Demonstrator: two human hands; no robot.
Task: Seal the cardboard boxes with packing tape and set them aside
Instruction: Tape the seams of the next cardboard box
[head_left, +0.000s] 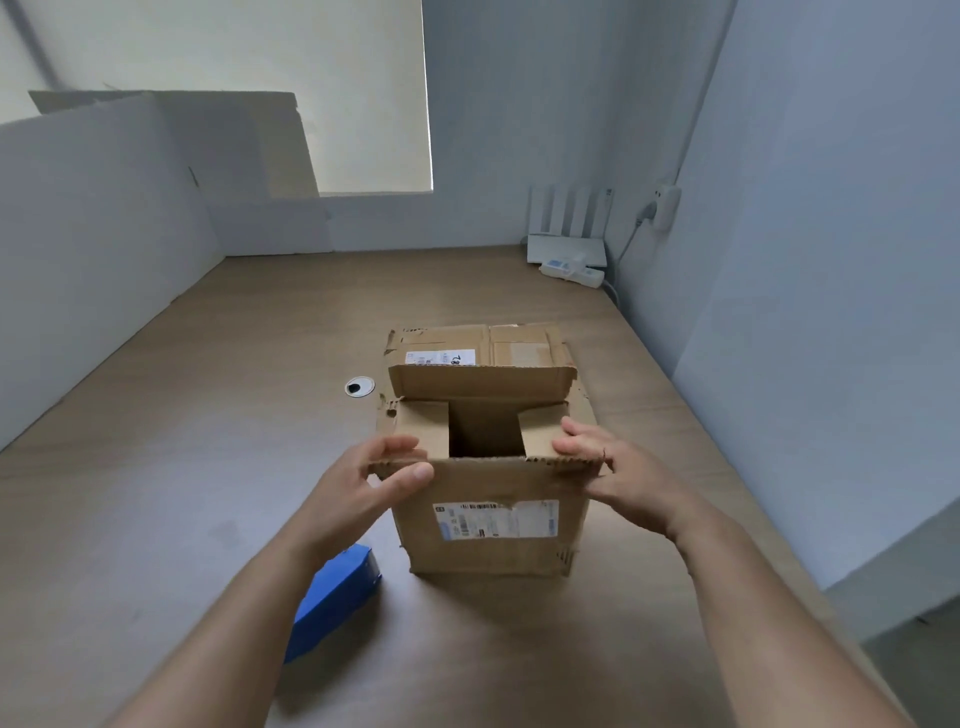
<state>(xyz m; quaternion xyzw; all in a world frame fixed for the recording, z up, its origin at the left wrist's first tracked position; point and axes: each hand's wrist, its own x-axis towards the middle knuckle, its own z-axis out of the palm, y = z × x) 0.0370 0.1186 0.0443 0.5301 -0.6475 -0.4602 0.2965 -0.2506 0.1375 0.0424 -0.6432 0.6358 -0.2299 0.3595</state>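
Note:
A brown cardboard box (488, 525) with a white shipping label stands upright in the middle of the wooden table (208, 467). Its top is partly open: the two short side flaps are folded in and the far flap stands up. My left hand (384, 478) pinches the left end of the near flap, thumb on its outer face. My right hand (608, 467) grips the right end of the same flap. Directly behind it sits a second, lower cardboard box (483, 348), flaps folded shut. A blue tape dispenser (332, 603) lies on the table by my left forearm.
A round cable grommet (359, 386) is set in the table left of the boxes. A white router with antennas (566, 244) and a power strip (571, 273) sit at the far right corner. White board panels (104, 234) stand along the left edge, a wall on the right.

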